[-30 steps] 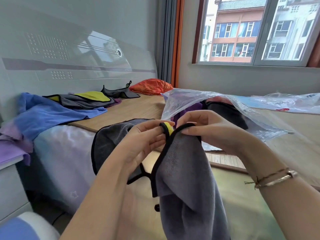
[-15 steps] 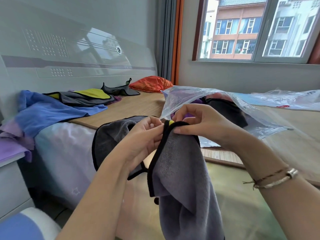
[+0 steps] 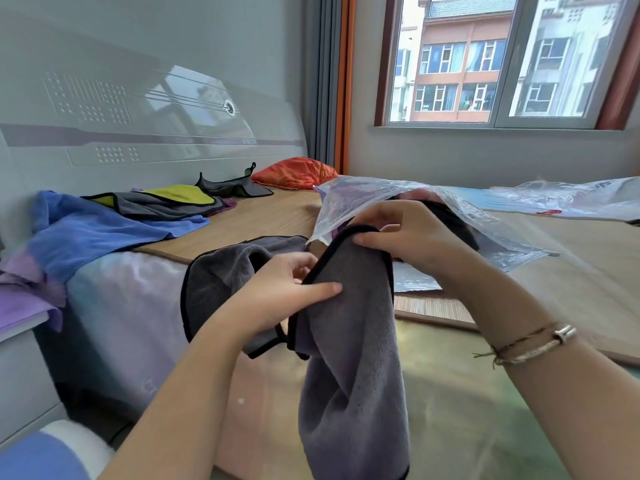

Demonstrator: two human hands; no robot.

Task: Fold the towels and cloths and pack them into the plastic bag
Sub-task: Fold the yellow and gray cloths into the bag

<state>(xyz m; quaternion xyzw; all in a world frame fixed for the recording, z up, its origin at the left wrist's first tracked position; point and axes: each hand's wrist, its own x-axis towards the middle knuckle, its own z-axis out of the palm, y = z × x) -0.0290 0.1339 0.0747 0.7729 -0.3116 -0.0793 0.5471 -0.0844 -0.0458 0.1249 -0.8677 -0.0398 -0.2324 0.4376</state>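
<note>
fleecy grey cloth point(image 3: 349, 341), black piping, crinkled plastic bag point(image 3: 381, 195)

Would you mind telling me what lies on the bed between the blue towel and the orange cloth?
In the head view, a grey-and-yellow cloth and a dark cloth lie between the blue towel and the orange cloth.

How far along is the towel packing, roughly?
Partly done: the plastic bag already holds dark and purple cloth. In hand: the left hand and right hand both grip the grey towel, not yet folded flat. Left: the blue towel and grey-and-yellow cloths lie unfolded by the headboard.
</note>
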